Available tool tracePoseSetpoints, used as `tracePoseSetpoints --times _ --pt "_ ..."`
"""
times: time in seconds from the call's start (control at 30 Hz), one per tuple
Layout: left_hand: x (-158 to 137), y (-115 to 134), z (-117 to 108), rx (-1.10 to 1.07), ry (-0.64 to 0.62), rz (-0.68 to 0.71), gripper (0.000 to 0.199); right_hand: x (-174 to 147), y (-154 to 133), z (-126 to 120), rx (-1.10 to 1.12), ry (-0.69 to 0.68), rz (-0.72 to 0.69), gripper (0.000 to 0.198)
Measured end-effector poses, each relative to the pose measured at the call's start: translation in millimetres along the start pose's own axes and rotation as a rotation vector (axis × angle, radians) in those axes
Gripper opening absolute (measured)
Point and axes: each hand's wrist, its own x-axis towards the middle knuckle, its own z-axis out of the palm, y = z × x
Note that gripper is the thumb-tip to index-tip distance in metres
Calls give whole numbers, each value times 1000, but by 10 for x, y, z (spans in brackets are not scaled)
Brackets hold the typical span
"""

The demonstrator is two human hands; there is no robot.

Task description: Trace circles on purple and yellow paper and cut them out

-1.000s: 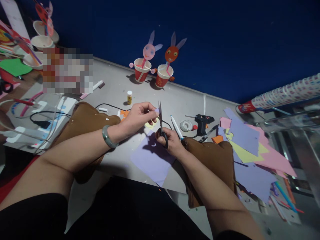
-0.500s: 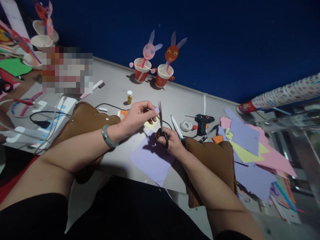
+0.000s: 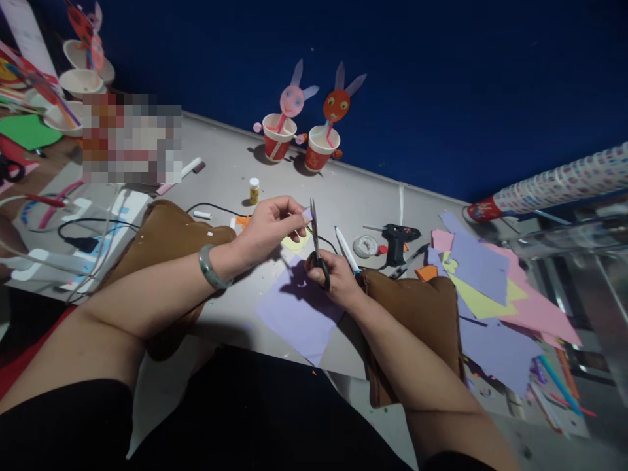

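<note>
My left hand [image 3: 277,227] pinches a small piece of purple paper [image 3: 307,214] between thumb and fingertips. Black-handled scissors [image 3: 314,226] are in my right hand [image 3: 336,275], blades pointing up and away from me, right beside the paper piece. Below both hands a purple sheet [image 3: 301,320] lies on the table, partly in their shadow. A yellow paper piece [image 3: 294,244] shows just under my left fingers. Close to my right hand lies a white marker with a blue tip [image 3: 346,248].
Brown cushions [image 3: 169,242] lie under both forearms. Two paper cups with rabbit figures [image 3: 278,145] stand at the back. To the right are a tape roll [image 3: 366,246], a black glue gun [image 3: 396,242] and piled coloured paper [image 3: 481,261]. A power strip [image 3: 53,267] with cables lies left.
Almost nothing differs. My left hand and the paper piece have shifted very slightly at the scissor blades; everything on the table stays in place.
</note>
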Motion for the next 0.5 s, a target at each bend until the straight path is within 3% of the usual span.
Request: tracePoseSetpoints --times 0.5 --pt "29 -5 -8 -29 8 19 16 1 1 -7 -10 13 13 66"
